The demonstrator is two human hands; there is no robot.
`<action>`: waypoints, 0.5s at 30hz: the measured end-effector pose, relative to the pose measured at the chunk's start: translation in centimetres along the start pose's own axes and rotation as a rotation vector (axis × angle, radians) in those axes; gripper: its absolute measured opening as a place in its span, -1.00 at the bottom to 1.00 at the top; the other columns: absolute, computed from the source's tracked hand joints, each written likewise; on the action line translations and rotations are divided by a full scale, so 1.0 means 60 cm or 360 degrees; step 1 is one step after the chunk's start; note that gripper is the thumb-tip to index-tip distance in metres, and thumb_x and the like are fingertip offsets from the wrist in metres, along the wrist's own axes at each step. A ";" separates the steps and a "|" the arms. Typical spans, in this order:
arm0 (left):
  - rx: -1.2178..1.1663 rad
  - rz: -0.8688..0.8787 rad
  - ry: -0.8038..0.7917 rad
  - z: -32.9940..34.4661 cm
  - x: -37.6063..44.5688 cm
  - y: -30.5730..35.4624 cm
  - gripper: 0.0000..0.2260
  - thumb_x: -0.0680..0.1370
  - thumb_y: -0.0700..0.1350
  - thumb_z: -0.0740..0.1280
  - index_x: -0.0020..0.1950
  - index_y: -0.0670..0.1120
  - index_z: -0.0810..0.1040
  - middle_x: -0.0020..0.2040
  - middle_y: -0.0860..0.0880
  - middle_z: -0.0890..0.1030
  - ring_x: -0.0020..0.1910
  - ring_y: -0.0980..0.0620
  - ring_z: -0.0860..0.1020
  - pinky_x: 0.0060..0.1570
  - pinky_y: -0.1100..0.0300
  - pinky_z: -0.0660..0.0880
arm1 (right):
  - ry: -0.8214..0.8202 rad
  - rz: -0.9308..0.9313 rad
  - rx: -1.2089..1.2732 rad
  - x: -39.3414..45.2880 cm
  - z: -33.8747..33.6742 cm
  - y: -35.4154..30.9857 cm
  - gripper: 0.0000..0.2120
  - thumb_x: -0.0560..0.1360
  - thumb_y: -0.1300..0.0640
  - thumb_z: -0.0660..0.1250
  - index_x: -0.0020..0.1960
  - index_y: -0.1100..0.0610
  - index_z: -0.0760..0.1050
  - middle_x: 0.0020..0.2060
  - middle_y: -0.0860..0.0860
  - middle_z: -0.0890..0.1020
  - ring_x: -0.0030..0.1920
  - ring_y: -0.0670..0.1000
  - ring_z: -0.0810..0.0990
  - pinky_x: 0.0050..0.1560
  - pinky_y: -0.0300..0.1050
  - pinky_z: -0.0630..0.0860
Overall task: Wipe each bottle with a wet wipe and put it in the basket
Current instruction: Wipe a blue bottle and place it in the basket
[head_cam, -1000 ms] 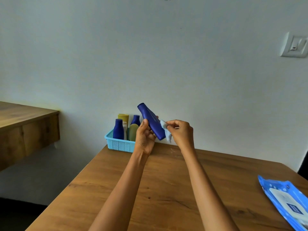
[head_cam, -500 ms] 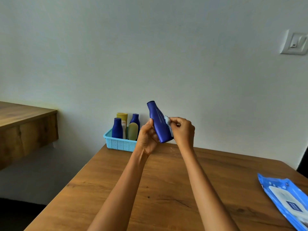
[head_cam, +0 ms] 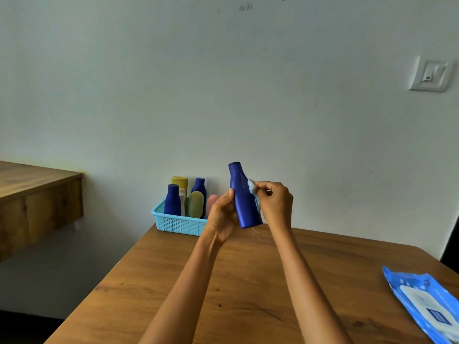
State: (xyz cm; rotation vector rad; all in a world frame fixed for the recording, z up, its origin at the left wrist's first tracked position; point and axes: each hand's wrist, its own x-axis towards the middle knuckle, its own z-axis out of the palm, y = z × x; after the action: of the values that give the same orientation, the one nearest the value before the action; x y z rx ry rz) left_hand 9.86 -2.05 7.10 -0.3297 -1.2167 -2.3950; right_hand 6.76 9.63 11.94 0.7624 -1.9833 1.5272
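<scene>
a dark blue bottle (head_cam: 244, 197) is seen, a pale blue wipe (head_cam: 252, 187), a turquoise latticed basket (head_cam: 177, 223), a brown wood-grained table (head_cam: 248, 281), a blue white-dotted pack (head_cam: 427, 304).

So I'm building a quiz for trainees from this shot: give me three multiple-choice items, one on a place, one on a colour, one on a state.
1. Where does the wet wipe pack lie?
A. in the basket
B. on the table's right edge
C. on the side desk

2. What colour is the basket?
A. light blue
B. red
C. black

3. How is the held blue bottle?
A. lying on the table
B. standing in the basket
C. lifted, nearly upright

Answers: 1 B, it lies on the table at right. 2 A, its mesh wall is light blue. 3 C, the left hand grips it while the right hand presses a wipe to it.
</scene>
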 end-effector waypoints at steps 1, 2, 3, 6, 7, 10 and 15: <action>-0.0006 -0.0010 -0.0015 0.002 0.000 -0.001 -0.43 0.07 0.09 0.64 -0.04 -0.15 0.61 -0.18 -0.11 0.67 -0.19 -0.03 0.64 -0.16 0.08 0.61 | 0.0066 -0.0049 0.0029 -0.001 0.002 -0.001 -0.87 0.51 0.22 0.32 -0.03 0.16 0.64 -0.11 -0.01 0.65 -0.16 -0.11 0.57 -0.27 -0.52 0.41; 0.0000 -0.0009 -0.0021 0.001 0.002 -0.002 -0.44 0.08 0.09 0.64 -0.05 -0.15 0.62 -0.17 -0.11 0.67 -0.18 -0.03 0.64 -0.15 0.08 0.61 | 0.0106 -0.0106 0.0057 -0.002 0.003 -0.003 -0.86 0.51 0.24 0.32 -0.02 0.15 0.64 -0.10 -0.03 0.63 -0.15 -0.13 0.56 -0.23 -0.54 0.41; 0.0003 0.0007 -0.0017 0.000 0.002 0.001 -0.47 0.10 0.10 0.63 -0.06 -0.14 0.65 -0.14 -0.12 0.66 -0.16 -0.04 0.63 -0.11 0.06 0.60 | 0.0105 -0.0164 0.0083 -0.002 0.004 -0.005 -0.86 0.50 0.25 0.32 -0.01 0.15 0.64 -0.10 -0.04 0.61 -0.14 -0.15 0.55 -0.19 -0.54 0.41; -0.0016 0.0067 -0.0022 -0.010 0.001 0.008 -0.52 0.20 0.08 0.60 -0.01 -0.15 0.67 -0.06 -0.16 0.63 -0.08 -0.07 0.61 -0.02 0.03 0.57 | -0.0157 -0.0298 0.0025 -0.004 0.004 -0.011 -0.89 0.48 0.25 0.35 -0.05 0.14 0.65 -0.11 -0.01 0.60 -0.16 -0.12 0.55 -0.18 -0.45 0.46; -0.0020 0.0071 -0.0019 -0.012 0.000 0.009 -0.52 0.21 0.08 0.60 0.00 -0.16 0.66 -0.06 -0.17 0.63 -0.08 -0.06 0.61 -0.02 0.03 0.57 | -0.0289 -0.0307 -0.0041 -0.004 0.003 -0.012 -0.91 0.46 0.23 0.37 -0.09 0.14 0.65 -0.14 -0.01 0.59 -0.19 -0.12 0.54 -0.22 -0.43 0.46; 0.0040 0.0012 0.0010 -0.013 -0.003 0.006 -0.42 0.21 0.09 0.59 0.10 -0.21 0.59 -0.03 -0.19 0.62 -0.05 -0.10 0.60 0.02 -0.02 0.56 | -0.0426 -0.0195 -0.0209 -0.002 -0.010 -0.009 -0.90 0.43 0.16 0.41 -0.16 0.21 0.63 -0.20 -0.02 0.58 -0.24 -0.12 0.51 -0.27 -0.41 0.41; 0.0177 -0.0130 -0.0073 0.014 -0.013 0.008 -0.57 0.38 -0.01 0.45 0.14 -0.19 0.49 -0.06 -0.11 0.63 -0.09 -0.04 0.62 -0.08 0.06 0.58 | 0.0041 -0.0112 -0.0089 0.005 -0.015 0.008 -0.88 0.50 0.28 0.30 -0.10 0.20 0.63 -0.10 0.06 0.63 -0.16 -0.09 0.55 -0.22 -0.33 0.49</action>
State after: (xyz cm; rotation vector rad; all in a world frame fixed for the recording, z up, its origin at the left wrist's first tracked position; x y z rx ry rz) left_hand 10.80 -1.41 7.61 -0.3070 -1.4030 -2.3878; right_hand 6.27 10.55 12.05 0.7775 -1.9508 1.4285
